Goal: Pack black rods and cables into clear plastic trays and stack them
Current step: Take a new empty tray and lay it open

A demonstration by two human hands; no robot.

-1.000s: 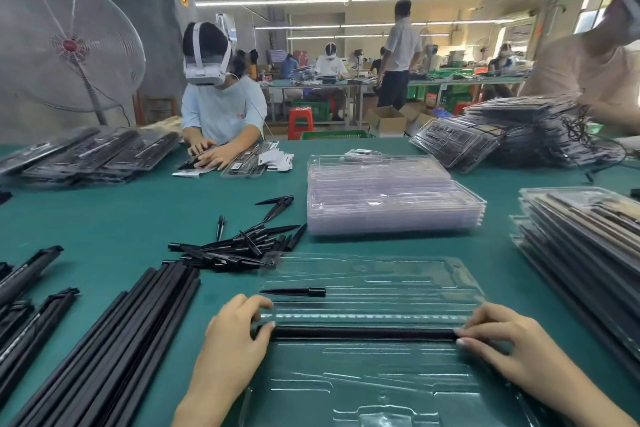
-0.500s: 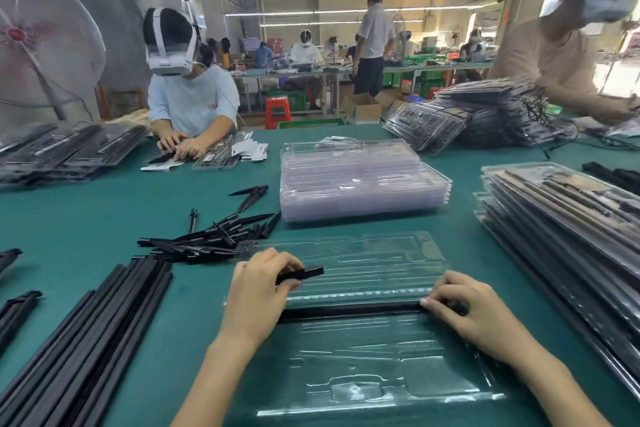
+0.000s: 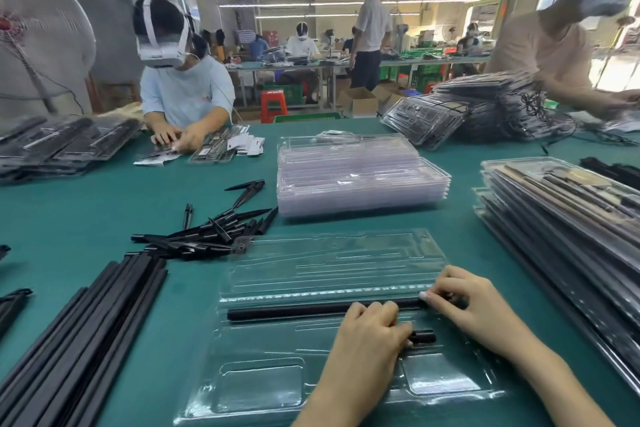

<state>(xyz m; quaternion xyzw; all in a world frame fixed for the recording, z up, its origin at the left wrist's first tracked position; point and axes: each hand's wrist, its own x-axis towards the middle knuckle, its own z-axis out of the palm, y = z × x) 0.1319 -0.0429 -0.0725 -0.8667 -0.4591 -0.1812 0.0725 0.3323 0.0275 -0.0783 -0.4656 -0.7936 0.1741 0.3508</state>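
Both forearms reach in from the near edge over an open clear tray (image 3: 311,274) lying flat on the green table (image 3: 86,211). The left hand (image 3: 372,333) sits knuckles up, fingers curled down around a short black piece (image 3: 423,336) whose end pokes out just to its right, low in the tray. The right hand (image 3: 460,305), just beside and slightly beyond the left, bends its fingers onto the right end of a long black rod (image 3: 291,311); whether they pinch it or only press it is unclear. The rod lies across the tray, running away to the left of both hands. Left of the left forearm lies a bundle of long rods (image 3: 86,333); beyond it, a heap of short pointed pieces (image 3: 207,236). Beyond both hands stands a stack of empty trays (image 3: 360,180), and right of the right arm a stack of filled trays (image 3: 568,229).
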